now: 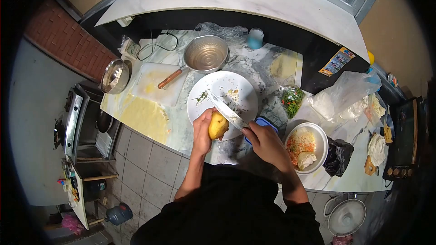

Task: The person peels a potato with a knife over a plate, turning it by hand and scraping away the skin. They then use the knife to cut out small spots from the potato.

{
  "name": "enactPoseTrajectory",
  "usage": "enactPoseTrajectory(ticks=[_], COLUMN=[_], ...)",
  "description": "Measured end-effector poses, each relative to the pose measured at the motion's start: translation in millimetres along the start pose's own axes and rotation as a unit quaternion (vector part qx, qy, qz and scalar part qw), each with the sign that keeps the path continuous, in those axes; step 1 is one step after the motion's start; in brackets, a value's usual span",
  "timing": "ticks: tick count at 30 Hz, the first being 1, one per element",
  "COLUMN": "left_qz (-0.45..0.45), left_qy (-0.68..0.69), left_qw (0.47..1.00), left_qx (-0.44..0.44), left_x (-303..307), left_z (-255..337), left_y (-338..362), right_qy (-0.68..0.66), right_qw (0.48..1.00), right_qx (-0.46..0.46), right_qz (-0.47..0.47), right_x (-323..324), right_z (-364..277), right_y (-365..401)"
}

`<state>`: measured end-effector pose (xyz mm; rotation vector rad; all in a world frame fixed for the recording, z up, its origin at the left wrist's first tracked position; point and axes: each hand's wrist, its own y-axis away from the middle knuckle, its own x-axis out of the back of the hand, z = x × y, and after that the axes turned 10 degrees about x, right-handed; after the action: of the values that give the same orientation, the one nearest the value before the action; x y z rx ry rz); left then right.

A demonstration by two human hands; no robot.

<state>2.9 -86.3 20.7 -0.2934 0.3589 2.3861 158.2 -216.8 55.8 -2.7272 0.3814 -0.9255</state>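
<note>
My left hand [202, 132] is wrapped round a yellow potato [218, 125], held up over the near edge of a white plate [197, 96]. In my right hand [267, 144] is the handle of a kitchen knife [228, 113], whose wide blade points up and to the left across the plate, just above the potato. Green herb bits and pale crumbs lie scattered on the plate. Part of a blue-rimmed container [266, 123] shows beside my right hand, the rest hidden behind it.
Behind the plate is a metal pan [206, 54] with a wooden handle, beside a white cutting board [159, 82]. A metal bowl [115, 76] stands at the left. On the right are a bag of chillies [291, 100], a white bowl [323, 147] of chopped food and a black bag [338, 156].
</note>
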Motion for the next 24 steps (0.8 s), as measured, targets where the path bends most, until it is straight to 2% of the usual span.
enactPoseTrajectory(ticks=[5,7,10,17,19,22,24], left_qz=[0.039,0.031,0.062,0.072,0.099,0.079,0.091], left_qy=[0.004,-0.028,0.003,-0.017,-0.027,-0.002,-0.013], left_qw=[0.999,0.997,0.996,0.995,0.994,0.994,0.994], left_qx=[-0.03,-0.065,-0.066,-0.071,-0.046,-0.071,-0.064], left_x=[-4.7,-0.7,-7.7,-0.8,-4.1,0.2,-2.0], left_z=[-2.7,-8.7,-6.7,-12.4,-8.6,-14.0,-14.6], left_y=[-2.7,-5.7,-3.9,-4.4,-3.7,-6.9,-7.8], right_qy=[-0.023,-0.056,-0.038,-0.046,-0.035,-0.042,-0.042], right_qw=[0.999,0.998,0.998,0.998,0.998,0.997,0.998], right_qx=[-0.024,0.002,-0.005,-0.005,-0.004,0.023,0.006], right_qz=[0.022,0.035,0.056,0.052,0.049,0.056,0.055], right_x=[-12.0,-18.5,-16.6,-24.3,-25.6,-33.4,-29.5], right_z=[-1.0,0.5,-1.8,0.0,1.4,-0.9,1.4], right_y=[2.7,3.7,-0.3,-2.3,-3.2,-1.3,-4.0])
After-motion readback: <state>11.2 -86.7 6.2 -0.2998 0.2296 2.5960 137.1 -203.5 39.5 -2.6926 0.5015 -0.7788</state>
